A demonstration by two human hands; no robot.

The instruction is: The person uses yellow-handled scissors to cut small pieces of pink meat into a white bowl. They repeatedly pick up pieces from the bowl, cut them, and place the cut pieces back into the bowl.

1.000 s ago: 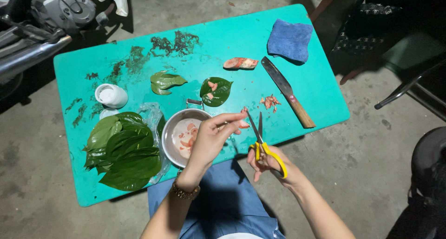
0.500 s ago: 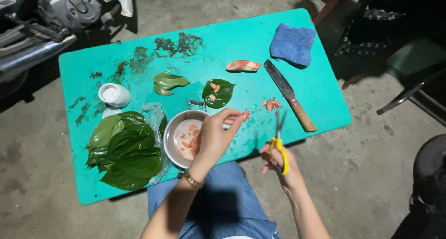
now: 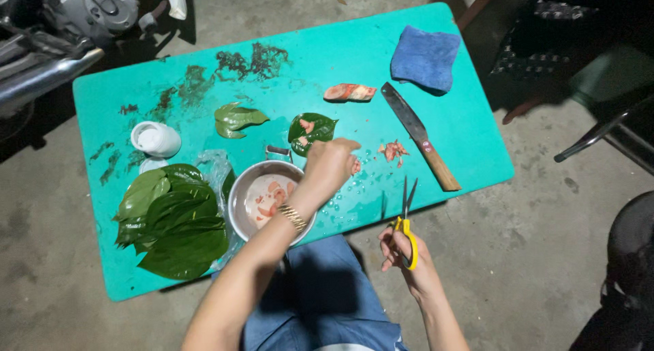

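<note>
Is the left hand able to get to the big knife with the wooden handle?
Probably yes. The left hand is over the table with nothing between it and the knife, which lies in the open just beyond some pink bits.

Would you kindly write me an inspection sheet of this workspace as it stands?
Surface: teal table, stained and wet.
Job's things: left hand over leaf with pink bits; right hand holds yellow scissors, blades up.
Clutter: metal bowl, leaf stack, folded leaf, white pot, pink chunk, knife, blue cloth.
Grippers: bare hands.
Cables: nothing seen.
Surroundings: concrete floor, motorcycle.
</note>
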